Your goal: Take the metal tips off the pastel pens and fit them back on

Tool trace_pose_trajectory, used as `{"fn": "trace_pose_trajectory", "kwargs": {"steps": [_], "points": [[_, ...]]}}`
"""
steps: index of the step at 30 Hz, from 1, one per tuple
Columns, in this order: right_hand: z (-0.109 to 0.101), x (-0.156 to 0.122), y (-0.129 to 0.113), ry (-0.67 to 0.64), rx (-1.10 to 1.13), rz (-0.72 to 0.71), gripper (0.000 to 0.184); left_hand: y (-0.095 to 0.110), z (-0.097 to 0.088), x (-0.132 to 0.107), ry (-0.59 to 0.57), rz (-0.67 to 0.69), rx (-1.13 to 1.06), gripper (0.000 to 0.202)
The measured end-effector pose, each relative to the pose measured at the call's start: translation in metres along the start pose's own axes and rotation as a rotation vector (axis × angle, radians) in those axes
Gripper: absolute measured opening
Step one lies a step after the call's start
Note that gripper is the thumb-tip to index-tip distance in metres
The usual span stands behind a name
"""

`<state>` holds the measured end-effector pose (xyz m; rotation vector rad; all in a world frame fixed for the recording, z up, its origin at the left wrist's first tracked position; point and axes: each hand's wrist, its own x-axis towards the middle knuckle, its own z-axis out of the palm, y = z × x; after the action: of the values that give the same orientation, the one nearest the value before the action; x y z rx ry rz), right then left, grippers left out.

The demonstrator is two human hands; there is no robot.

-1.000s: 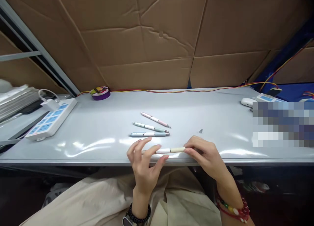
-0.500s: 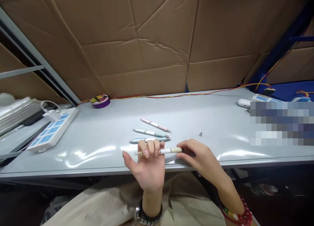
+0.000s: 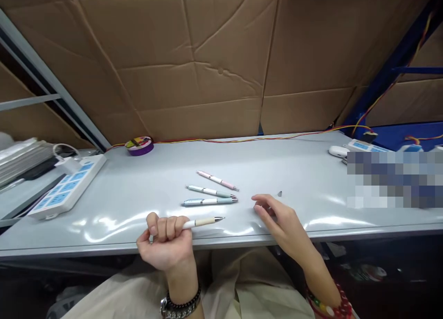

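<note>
My left hand (image 3: 165, 243) is closed in a fist round a white and beige pen (image 3: 202, 222), which sticks out to the right with its metal tip showing, just above the table's near edge. My right hand (image 3: 278, 222) rests on the grey table (image 3: 311, 180) to the right of the pen, fingers loosely spread and holding nothing. Three more pens lie side by side behind the hands: a pink one (image 3: 217, 180), a pale green one (image 3: 211, 191) and a blue one (image 3: 208, 201). A tiny dark part (image 3: 279, 194) lies just beyond my right fingertips.
A white and blue power strip (image 3: 65, 192) lies at the left beside stacked grey sheets (image 3: 20, 157). A purple tape roll (image 3: 140, 146) and coloured wires (image 3: 242, 139) run along the cardboard back wall. White devices (image 3: 349, 149) sit far right.
My right hand has let go of the pen's right end and moved away to the right. My left hand has closed into a fist on the pen and drawn it leftward.
</note>
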<state>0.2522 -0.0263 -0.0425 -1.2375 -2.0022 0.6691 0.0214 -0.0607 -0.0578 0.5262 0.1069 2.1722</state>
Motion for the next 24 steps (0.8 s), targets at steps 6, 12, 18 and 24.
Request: {"fn": "trace_pose_trajectory", "kwargs": {"steps": [6, 12, 18, 24], "points": [[0.001, 0.001, 0.000, -0.010, -0.038, -0.003, 0.023, -0.005, 0.015, 0.001, 0.183, -0.011, 0.122, 0.015], [0.001, 0.002, -0.001, -0.024, -0.049, -0.006, 0.020, -0.015, 0.020, 0.006, 0.184, -0.059, 0.304, 0.019], [0.001, 0.003, -0.001, -0.040, -0.034, -0.030, 0.019, -0.025, 0.013, 0.004, 0.184, 0.053, 0.670, 0.029], [0.001, 0.003, -0.001, -0.040, -0.019, -0.036, 0.017, -0.028, 0.021, -0.004, 0.173, 0.102, 0.908, 0.028]]}}
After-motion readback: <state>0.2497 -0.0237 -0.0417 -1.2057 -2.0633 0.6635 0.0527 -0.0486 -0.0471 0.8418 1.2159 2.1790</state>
